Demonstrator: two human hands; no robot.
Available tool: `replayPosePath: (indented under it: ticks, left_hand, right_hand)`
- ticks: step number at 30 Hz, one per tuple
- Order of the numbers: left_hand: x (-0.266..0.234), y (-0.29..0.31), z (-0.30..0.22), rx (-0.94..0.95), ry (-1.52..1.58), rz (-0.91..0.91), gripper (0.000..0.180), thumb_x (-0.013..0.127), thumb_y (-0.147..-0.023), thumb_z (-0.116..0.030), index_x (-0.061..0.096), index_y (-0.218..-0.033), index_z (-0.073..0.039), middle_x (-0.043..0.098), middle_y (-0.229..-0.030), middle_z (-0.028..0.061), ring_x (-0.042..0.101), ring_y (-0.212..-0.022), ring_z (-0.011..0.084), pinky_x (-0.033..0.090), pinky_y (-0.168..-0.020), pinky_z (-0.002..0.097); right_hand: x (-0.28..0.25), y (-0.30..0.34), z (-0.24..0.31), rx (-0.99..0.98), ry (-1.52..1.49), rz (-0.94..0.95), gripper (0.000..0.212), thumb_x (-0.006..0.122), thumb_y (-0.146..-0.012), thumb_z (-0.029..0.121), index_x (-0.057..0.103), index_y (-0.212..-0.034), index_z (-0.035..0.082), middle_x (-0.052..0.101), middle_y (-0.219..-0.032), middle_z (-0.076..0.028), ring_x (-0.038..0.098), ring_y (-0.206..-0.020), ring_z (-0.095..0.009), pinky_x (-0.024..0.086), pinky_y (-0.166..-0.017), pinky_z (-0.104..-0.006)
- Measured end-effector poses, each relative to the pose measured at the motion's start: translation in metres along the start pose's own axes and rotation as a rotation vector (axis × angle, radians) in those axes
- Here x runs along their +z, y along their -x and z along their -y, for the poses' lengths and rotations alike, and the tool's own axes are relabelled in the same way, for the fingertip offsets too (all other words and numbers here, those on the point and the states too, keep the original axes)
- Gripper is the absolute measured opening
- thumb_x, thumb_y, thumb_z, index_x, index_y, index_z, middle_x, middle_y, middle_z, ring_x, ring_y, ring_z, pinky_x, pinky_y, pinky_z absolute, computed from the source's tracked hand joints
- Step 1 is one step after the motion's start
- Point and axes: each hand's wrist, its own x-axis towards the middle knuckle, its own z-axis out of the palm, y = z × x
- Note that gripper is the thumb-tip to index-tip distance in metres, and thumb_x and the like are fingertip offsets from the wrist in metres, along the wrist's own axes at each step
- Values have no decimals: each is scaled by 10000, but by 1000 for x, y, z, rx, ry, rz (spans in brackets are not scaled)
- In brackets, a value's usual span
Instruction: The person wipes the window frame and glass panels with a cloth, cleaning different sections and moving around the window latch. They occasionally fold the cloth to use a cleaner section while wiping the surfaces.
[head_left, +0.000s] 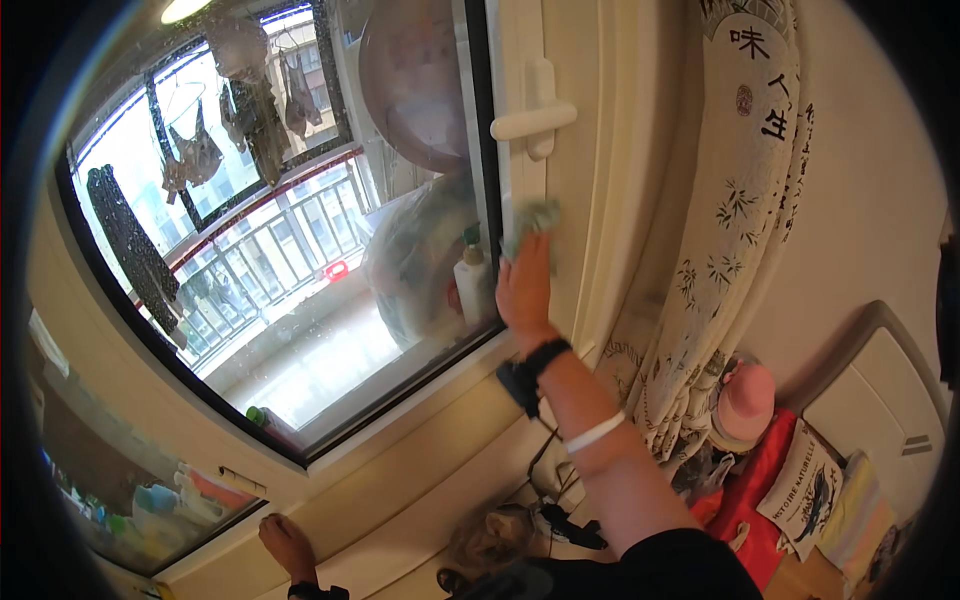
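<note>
White window sill [400,480] under a braced hand [285,545] and black cables [560,520].

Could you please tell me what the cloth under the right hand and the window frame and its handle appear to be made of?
The cloth under the right hand looks like soft, pale green fabric: it bunches in folds. The window frame and its handle look like smooth cream plastic or painted metal with a slight sheen; the picture cannot settle which.

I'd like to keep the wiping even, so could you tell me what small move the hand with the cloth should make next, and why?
Probably slide the right hand and its green cloth up toward the window handle: the cloth is pressed on the white frame just below it.
</note>
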Motion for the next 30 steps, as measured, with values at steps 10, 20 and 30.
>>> replayPosePath:
  ticks: [10, 20, 30]
  left_hand:
    - [-2, 1, 4, -8, 3, -4, 125, 479, -898, -69, 541, -944, 29, 545, -970, 190, 497, -944, 376, 395, -829, 450]
    - [-2, 1, 3, 6, 18, -5, 123, 487, -886, -84, 539, -926, 19, 542, -970, 189, 495, -941, 375, 391, -831, 456]
    - [-1, 1, 8, 18, 38, -13, 134, 479, -894, -91, 544, -930, 20, 540, -966, 191, 497, -934, 379, 395, -824, 460]
  right_hand:
    - [-2, 44, 5, 96, -138, 109, 614, 536, -799, -44, 337, -1380, -28, 271, -1457, -288, 363, -1282, -473, 402, -1020, -433]
    - [-48, -112, 55, -25, 26, -251, 302, 731, -726, 146, 581, -961, 30, 655, -931, -171, 634, -854, -369, 511, -696, -450]
    - [-11, 14, -6, 269, 192, 49, 360, 749, -690, 289, 614, -930, 58, 664, -784, -181, 649, -749, -383, 515, -666, -473]
